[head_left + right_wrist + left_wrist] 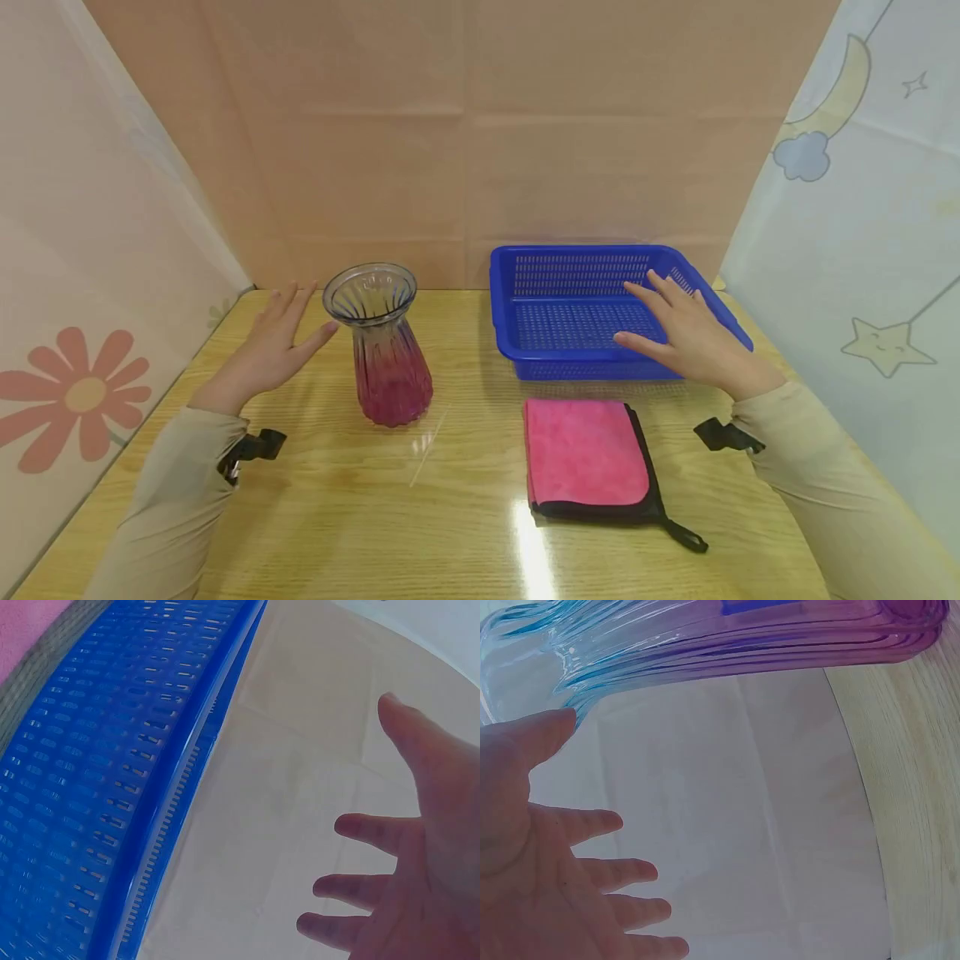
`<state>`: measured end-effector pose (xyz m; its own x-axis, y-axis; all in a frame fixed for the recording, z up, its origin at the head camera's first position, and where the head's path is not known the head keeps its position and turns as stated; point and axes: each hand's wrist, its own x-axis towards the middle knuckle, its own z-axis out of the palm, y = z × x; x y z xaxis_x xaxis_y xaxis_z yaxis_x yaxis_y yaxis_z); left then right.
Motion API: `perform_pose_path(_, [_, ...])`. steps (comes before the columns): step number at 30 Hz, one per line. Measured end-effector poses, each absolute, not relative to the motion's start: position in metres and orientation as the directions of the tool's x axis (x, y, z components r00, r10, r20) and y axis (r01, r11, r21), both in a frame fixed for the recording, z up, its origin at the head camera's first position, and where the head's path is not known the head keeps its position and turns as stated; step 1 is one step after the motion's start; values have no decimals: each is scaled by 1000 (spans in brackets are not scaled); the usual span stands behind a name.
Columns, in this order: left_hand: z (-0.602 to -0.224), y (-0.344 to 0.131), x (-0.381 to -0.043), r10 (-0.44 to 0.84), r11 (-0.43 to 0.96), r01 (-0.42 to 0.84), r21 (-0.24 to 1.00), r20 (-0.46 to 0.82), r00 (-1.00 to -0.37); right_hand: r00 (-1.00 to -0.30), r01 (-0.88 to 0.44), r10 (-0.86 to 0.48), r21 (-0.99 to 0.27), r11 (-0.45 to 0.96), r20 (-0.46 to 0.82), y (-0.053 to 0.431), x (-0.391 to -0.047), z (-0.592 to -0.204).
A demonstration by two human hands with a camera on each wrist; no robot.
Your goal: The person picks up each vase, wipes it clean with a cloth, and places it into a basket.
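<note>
A ribbed glass vase (393, 358), clear at its flared rim and pink toward the base, stands upright on the table. Just left of its rim is my left hand (272, 346), fingers spread, thumb tip close to the rim. In the left wrist view the vase (742, 645) crosses the top, with the thumb overlapping its neck. My right hand (686, 337) has its fingers spread over the right part of a blue plastic basket (592, 354). Nothing lies in either palm. A folded pink cloth (585, 454) with black edging and a loop lies in front of the basket.
The wood-grain table (330, 517) carries all these things. A plain beige sheet (465, 142) rises behind it. Printed sheets flank both sides, one with a red flower (82, 396), the other with a moon (843, 92) and a star (888, 346).
</note>
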<state>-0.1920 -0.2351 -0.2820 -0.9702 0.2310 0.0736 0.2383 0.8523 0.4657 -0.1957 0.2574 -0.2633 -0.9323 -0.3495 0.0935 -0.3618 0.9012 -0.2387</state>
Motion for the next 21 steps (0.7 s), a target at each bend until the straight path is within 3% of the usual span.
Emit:
perform_pose_path(15, [-290, -245, -183, 257, 776, 304, 552, 162, -953, -891, -453, -426, -242, 858, 157, 244, -178, -266])
perform_pose_path(21, [-295, -245, -179, 265, 749, 336, 572, 206, -942, -833, -550, -516, -196, 812, 200, 231, -167, -271])
